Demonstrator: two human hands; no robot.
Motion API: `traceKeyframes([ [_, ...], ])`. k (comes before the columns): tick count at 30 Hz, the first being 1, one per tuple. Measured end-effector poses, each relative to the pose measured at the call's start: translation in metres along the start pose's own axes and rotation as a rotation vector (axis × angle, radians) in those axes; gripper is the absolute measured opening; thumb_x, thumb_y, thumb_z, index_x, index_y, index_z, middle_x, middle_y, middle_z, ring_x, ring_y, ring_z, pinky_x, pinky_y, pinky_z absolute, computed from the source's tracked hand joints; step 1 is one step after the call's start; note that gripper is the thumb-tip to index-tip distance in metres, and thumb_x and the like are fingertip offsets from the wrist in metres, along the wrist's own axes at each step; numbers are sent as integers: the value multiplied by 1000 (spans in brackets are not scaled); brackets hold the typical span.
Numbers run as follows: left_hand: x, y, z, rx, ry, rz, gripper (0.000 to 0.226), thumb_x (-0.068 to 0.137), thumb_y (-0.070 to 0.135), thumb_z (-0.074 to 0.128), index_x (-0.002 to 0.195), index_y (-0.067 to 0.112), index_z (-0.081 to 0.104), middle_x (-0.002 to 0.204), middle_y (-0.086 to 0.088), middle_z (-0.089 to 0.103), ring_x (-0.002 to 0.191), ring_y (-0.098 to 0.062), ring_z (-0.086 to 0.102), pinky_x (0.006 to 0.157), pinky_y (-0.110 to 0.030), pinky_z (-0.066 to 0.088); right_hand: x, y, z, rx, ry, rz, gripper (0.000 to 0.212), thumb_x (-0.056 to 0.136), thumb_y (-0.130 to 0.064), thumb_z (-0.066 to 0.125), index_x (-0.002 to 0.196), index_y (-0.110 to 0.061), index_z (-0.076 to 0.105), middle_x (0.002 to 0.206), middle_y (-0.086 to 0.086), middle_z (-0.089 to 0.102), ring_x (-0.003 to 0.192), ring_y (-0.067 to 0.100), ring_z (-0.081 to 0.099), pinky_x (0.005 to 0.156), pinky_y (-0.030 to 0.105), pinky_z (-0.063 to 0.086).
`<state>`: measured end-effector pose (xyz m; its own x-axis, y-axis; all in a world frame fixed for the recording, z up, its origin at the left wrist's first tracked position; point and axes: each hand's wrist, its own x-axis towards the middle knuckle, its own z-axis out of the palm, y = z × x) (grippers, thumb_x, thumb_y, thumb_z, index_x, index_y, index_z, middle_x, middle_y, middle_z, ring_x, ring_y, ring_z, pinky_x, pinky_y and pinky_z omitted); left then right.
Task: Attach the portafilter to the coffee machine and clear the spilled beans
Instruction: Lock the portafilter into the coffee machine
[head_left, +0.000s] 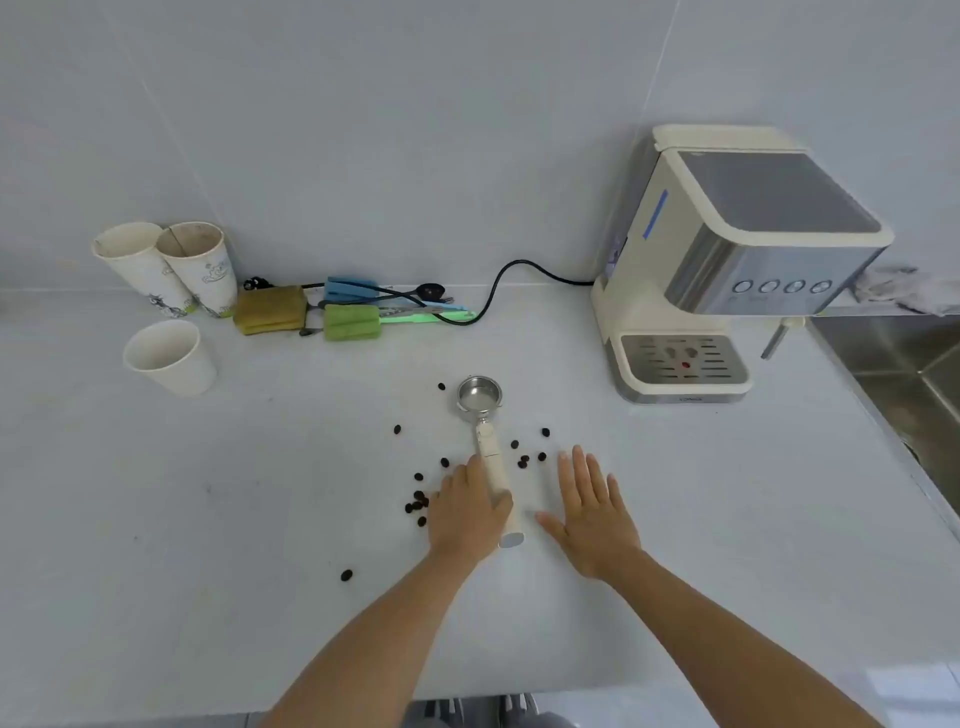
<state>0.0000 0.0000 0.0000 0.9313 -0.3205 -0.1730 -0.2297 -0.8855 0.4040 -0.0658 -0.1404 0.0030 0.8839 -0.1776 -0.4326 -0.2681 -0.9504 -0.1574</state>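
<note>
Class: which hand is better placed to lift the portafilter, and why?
Left. The left hand already lies on the portafilter handle, while the right hand is spread flat, open, on the counter beside it.

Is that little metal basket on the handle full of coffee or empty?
Empty. The portafilter lies on the counter with bare shiny metal inside; the beans are scattered around it.

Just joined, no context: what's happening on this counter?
A person is taking hold of the portafilter, which lies on the counter: the left hand wraps its handle, and the right hand rests open and flat beside it. Its basket looks empty. Coffee beans lie scattered around it. The coffee machine stands to the right, nothing attached yet.
</note>
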Motion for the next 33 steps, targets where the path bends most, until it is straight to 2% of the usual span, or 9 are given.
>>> traceKeyframes([
  [2,2,9,-3,-123,-119,-136,51,90,35,43,131,8,34,118,-9,57,105,-26,55,72,-33,41,-4,1,8,24,36,17,114,25,-71,-52,124,-14,-39,134,0,-41,125,11,-34,117,37,-9],
  [6,5,19,3,-204,-135,-283,49,86,37,50,121,7,36,112,-9,59,98,-28,60,67,-32,41,-11,4,27,44,-17,-7,112,26,-72,-50,124,-18,-39,134,-1,-41,126,9,-32,116,36,-9],
  [12,8,25,12,-195,-167,-332,48,83,33,56,119,5,37,113,-10,61,98,-29,62,68,-33,45,-16,5,40,65,-66,-30,111,29,-71,-50,125,-17,-38,134,0,-41,126,12,-34,116,37,-11],
  [18,17,23,3,-270,-250,-412,45,85,17,54,123,4,34,118,-14,58,103,-31,61,65,-33,45,-16,5,40,41,-75,-35,110,29,-69,-52,125,-18,-37,133,2,-42,125,14,-37,115,38,-13],
  [20,20,19,1,-338,-244,-437,44,87,10,50,126,2,33,121,-17,56,105,-33,59,67,-33,48,-16,5,40,43,-74,-34,110,29,-69,-52,125,-18,-37,133,2,-42,125,14,-36,115,38,-13],
  [24,24,8,-4,-373,-226,-406,42,87,8,47,125,1,32,121,-21,53,106,-36,57,83,-45,53,-17,5,41,60,-69,-35,111,28,-69,-52,125,-18,-36,133,0,-41,125,13,-36,115,38,-13],
  [27,25,1,-8,-364,-229,-361,38,86,7,47,121,1,35,117,-22,53,95,-34,58,68,-39,51,-16,7,41,69,-69,-38,112,27,-70,-51,125,-18,-36,134,-1,-41,125,13,-36,115,38,-13],
  [30,28,0,-15,-308,-223,-287,31,85,8,48,114,3,38,100,-16,52,80,-27,52,47,-26,39,-17,8,36,106,-57,-44,113,26,-72,-50,125,-19,-36,137,-4,-38,126,11,-35,115,36,-13],
  [33,34,6,-23,-263,-209,-221,21,84,9,49,98,10,34,92,-10,48,76,-26,51,43,-25,35,-17,11,20,147,25,-27,111,29,-73,-49,125,-18,-36,141,-3,-37,133,13,-31,115,35,-12],
])
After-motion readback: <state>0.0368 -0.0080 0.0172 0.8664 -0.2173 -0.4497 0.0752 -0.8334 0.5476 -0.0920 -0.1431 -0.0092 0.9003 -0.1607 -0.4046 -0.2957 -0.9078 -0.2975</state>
